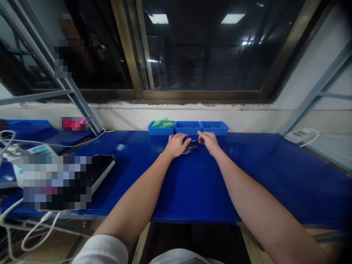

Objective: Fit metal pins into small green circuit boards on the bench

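A small pile of thin, shiny metal pins (190,148) lies on the blue tabletop between my hands. My left hand (176,145) rests at the left side of the pile, palm down, its thumb apart from the curved fingers. Part of the pile is hidden by that hand. My right hand (209,142) is just to the right, thumb and forefinger pinched on one thin pin (194,140) that points left toward my left thumb. Directly behind my hands stand a middle blue bin (188,130) and a right blue bin (216,131), with tiny bits inside too small to name.
Green plastic bags (163,123) fill the left blue bin (161,131) by the wall. A tablet-like device (103,163) with white cables sits at the left. Grey metal frame posts (316,97) rise on both sides. A white device (299,135) lies at the far right.
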Demonstrator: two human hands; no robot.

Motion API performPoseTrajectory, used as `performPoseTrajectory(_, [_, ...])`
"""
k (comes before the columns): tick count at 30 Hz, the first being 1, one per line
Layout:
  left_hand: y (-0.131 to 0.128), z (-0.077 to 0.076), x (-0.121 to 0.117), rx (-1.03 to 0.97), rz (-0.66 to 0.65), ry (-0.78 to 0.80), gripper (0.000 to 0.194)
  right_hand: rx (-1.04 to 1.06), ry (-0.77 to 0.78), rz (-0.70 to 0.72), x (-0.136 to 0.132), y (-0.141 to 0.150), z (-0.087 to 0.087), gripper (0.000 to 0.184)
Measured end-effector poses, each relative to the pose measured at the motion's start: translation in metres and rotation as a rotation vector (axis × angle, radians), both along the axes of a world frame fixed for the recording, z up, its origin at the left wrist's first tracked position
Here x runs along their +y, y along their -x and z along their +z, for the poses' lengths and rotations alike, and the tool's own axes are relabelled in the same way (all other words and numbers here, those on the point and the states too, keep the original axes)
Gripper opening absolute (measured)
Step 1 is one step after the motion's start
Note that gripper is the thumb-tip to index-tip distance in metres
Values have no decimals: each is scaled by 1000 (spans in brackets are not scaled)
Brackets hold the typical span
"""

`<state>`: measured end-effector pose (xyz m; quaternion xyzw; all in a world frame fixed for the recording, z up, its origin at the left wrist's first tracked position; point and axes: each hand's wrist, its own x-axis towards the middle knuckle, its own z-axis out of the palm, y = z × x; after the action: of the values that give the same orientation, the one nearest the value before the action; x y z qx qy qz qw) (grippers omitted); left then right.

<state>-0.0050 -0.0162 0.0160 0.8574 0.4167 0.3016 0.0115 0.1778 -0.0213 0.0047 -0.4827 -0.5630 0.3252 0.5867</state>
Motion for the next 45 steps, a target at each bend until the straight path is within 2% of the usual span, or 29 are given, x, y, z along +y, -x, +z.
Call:
performPoseTrajectory(3, [3,-2,3,-25,60,10,37,4,-1,-150,6,-5,-2,50])
performPoseTrajectory(5, [4,-3,6,-27,74,14,36,74,-23,-193,10,-9,-3,50])
performPoseTrajectory(9, [3,-6,7,-7,80,24,36,239,-29,-173,16,-15,-4,54])
performPoseTrajectory(14, [4,-6,5,36,74,86,51,252,21,-100,16,-18,-5,62])
performPoseTrajectory(17, [6,-6,3,103,55,164,73,101,44,-118,16,-15,-8,59])
performPoseTrajectory(20, [8,-8,3,202,31,234,91,-252,21,-126,15,-8,-12,47])
performPoseTrajectory(24, [5,-10,3,271,-4,249,95,-743,35,-51,8,4,-13,45])
performPoseTrajectory(27, [1,-10,3,269,-46,221,87,-945,115,17,2,11,-9,52])
performPoseTrajectory(33, [-3,-8,3,278,-143,195,60,-1045,190,75,0,17,-4,50])
performPoseTrajectory(38, [-1,-8,4,251,-164,169,56,-1016,156,28,3,14,-5,45])
performPoseTrajectory(45, [-1,-7,4,241,-158,179,57,-1050,82,-110,8,7,-11,38])
